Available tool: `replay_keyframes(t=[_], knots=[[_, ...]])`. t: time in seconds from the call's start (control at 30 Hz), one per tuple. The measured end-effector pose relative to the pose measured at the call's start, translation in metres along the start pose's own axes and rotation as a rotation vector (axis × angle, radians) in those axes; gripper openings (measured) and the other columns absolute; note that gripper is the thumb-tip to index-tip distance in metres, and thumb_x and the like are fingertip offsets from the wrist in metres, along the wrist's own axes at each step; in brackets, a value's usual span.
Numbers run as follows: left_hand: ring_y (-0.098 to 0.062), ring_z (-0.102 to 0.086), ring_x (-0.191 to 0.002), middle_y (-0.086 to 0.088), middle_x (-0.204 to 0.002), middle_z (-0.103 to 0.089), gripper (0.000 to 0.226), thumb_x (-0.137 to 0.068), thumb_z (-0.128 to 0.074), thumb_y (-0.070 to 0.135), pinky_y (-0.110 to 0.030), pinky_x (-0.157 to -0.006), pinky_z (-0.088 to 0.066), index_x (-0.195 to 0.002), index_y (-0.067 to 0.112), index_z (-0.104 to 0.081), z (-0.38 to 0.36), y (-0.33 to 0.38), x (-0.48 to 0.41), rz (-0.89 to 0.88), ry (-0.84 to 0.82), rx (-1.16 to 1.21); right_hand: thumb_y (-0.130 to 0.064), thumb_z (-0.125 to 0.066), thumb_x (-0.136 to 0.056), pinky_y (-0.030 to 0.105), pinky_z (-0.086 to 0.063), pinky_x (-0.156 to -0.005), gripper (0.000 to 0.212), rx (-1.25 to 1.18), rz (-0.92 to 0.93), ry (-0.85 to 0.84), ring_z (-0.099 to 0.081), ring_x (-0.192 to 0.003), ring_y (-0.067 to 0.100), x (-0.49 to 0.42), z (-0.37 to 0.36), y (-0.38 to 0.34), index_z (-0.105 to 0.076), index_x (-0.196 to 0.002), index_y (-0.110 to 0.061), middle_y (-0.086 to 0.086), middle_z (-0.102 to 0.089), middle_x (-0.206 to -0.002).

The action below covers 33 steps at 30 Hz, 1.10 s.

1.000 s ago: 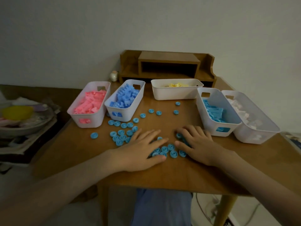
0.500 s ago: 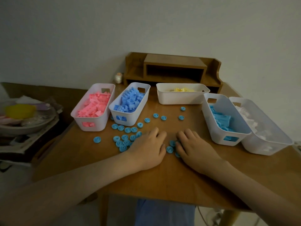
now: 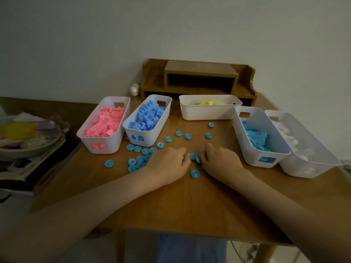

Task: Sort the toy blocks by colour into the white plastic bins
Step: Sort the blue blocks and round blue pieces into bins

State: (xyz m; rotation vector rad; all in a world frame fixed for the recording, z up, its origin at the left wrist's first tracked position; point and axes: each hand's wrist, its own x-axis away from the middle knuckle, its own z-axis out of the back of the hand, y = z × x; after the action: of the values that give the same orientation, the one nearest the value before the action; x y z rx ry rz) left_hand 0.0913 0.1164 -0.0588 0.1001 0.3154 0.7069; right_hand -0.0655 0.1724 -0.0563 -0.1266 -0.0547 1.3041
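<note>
Round blue blocks (image 3: 140, 164) lie flat on the shiny wooden bench (image 3: 190, 205), all to the left of the bin with light blue blocks (image 3: 251, 155). The left hand (image 3: 169, 162) and the right hand (image 3: 221, 160) rest knuckles up, fingers bent down around a small pile. I cannot tell if they grip any. The right hand is nearer that bin, whose long side runs away from the person. The blocks look like small, smooth plastic rings. The bin is smooth and white.
</note>
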Motion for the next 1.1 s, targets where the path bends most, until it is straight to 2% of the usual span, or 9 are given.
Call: replay_keyframes(t=[0.2, 0.4, 0.6, 0.67, 0.77, 0.87, 0.93, 1.03, 1.1], knots=[[-0.008, -0.041, -0.051, 0.004, -0.061, -0.043, 0.037, -0.1, -0.034, 0.036, -0.025, -0.046, -0.025, -0.065, 0.023, -0.034, 0.006, 0.01, -0.009, 0.016, 0.012, 0.056, -0.04, -0.031, -0.1, 0.023, -0.045, -0.053, 0.026, -0.087, -0.054, -0.01, -0.055, -0.062, 0.01, -0.001, 0.009, 0.003, -0.045, -0.093, -0.02, -0.002, -0.055, -0.074], [-0.008, -0.039, -0.048, 0.006, -0.055, -0.041, 0.034, -0.097, -0.04, 0.027, -0.024, -0.045, -0.025, -0.064, 0.023, -0.037, 0.022, 0.032, -0.031, -0.118, 0.152, 0.184, -0.032, -0.032, -0.101, 0.032, -0.052, -0.058, 0.026, -0.035, 0.02, 0.322, -0.059, -0.066, 0.018, 0.014, 0.063, 0.014, -0.048, -0.096, -0.012, 0.002, -0.056, -0.076], [-0.011, -0.04, -0.049, 0.001, -0.055, -0.043, 0.033, -0.096, -0.045, 0.018, -0.02, -0.045, -0.028, -0.064, 0.018, -0.044, 0.03, 0.06, -0.049, -0.23, 0.239, 0.382, -0.033, -0.033, -0.099, 0.026, -0.029, -0.047, 0.029, -0.04, -0.221, 0.488, -0.044, -0.051, 0.015, -0.001, 0.077, 0.078, -0.04, -0.077, -0.015, 0.003, -0.047, -0.063], [-0.013, -0.046, -0.056, -0.003, -0.06, -0.048, 0.03, -0.097, -0.045, 0.015, -0.021, -0.052, -0.034, -0.068, 0.014, -0.054, 0.036, 0.075, -0.059, -0.172, 0.264, 0.616, -0.037, -0.031, -0.099, 0.031, -0.035, -0.056, 0.031, -0.034, -0.232, 0.346, -0.049, -0.063, 0.022, -0.003, 0.072, 0.09, -0.043, -0.081, -0.015, 0.001, -0.045, -0.066], [-0.028, -0.045, -0.061, -0.016, -0.068, -0.05, 0.031, -0.097, -0.041, 0.016, -0.04, -0.058, -0.04, -0.081, -0.003, -0.059, 0.044, 0.092, -0.093, 0.1, 0.309, 1.063, -0.039, -0.031, -0.099, 0.038, -0.045, -0.067, 0.031, 0.019, -0.132, 0.243, -0.056, -0.079, 0.028, 0.0, 0.068, 0.09, -0.048, -0.093, -0.013, 0.001, -0.048, -0.074], [-0.014, -0.028, -0.048, -0.004, -0.057, -0.032, 0.035, -0.094, -0.04, 0.018, -0.029, -0.047, -0.025, -0.06, 0.014, -0.039, 0.039, 0.117, -0.123, 0.272, 0.248, 1.359, -0.024, -0.053, -0.092, 0.034, -0.052, -0.069, 0.042, 0.285, -0.074, 0.282, -0.058, -0.091, 0.027, 0.0, 0.066, 0.091, -0.036, -0.128, -0.009, 0.013, -0.05, -0.117], [-0.012, -0.028, -0.049, -0.002, -0.057, -0.031, 0.033, -0.093, -0.041, 0.021, -0.026, -0.048, -0.025, -0.061, 0.016, -0.037, 0.031, 0.134, -0.137, 0.333, 0.182, 1.404, -0.022, -0.057, -0.09, 0.033, -0.052, -0.074, 0.046, 0.306, -0.064, 0.338, -0.058, -0.098, 0.028, -0.001, 0.068, 0.101, -0.034, -0.127, -0.007, 0.015, -0.046, -0.124], [-0.015, -0.037, -0.056, -0.002, -0.061, -0.039, 0.029, -0.093, -0.042, 0.027, -0.03, -0.055, -0.033, -0.066, 0.016, -0.043, 0.019, 0.156, -0.15, 0.38, 0.098, 1.351, -0.026, -0.037, -0.099, 0.032, -0.045, -0.073, 0.025, -0.127, -0.093, 0.433, -0.056, -0.091, 0.024, -0.001, 0.073, 0.11, -0.046, -0.113, -0.008, 0.013, -0.056, -0.11], [-0.017, -0.047, -0.066, -0.004, -0.067, -0.047, 0.027, -0.095, -0.041, 0.028, -0.034, -0.066, -0.04, -0.072, 0.015, -0.049, 0.008, 0.163, -0.157, 0.396, 0.057, 1.312, -0.026, -0.028, -0.102, 0.028, -0.04, -0.07, 0.028, -0.442, -0.102, 0.478, -0.054, -0.086, 0.019, -0.003, 0.07, 0.111, -0.049, -0.112, -0.01, 0.006, -0.058, -0.102]])
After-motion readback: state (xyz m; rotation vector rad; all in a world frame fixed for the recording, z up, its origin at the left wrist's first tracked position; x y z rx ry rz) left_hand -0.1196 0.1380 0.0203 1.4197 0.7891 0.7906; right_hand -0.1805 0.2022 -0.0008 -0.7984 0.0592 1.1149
